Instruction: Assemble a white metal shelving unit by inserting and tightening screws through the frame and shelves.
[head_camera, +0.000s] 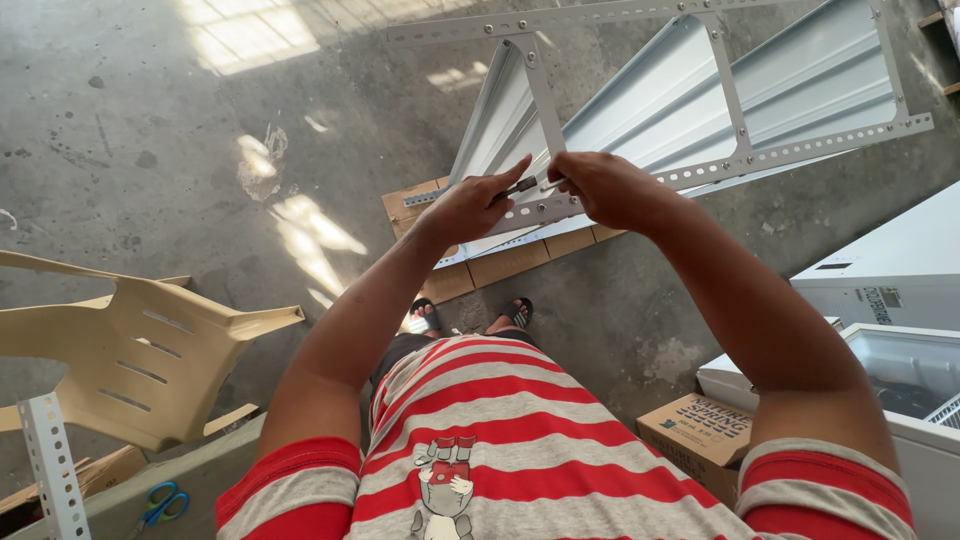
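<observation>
My left hand (470, 205) grips a small dark-handled tool (520, 186) with a thin metal tip, pressed against a perforated grey metal frame (720, 165). My right hand (605, 188) closes on the tip end of that tool right at the frame's slotted bar. The frame lies over ribbed pale metal sheets (800, 85) that stretch up to the right. Brown cardboard (500, 265) lies under the frame's near end.
A beige plastic chair (140, 350) lies tipped at the left. A perforated angle bar (50, 465) and blue-handled scissors (160, 503) are at the bottom left. A cardboard box (695, 435) and white appliance cases (890, 275) stand at the right. Concrete floor all round.
</observation>
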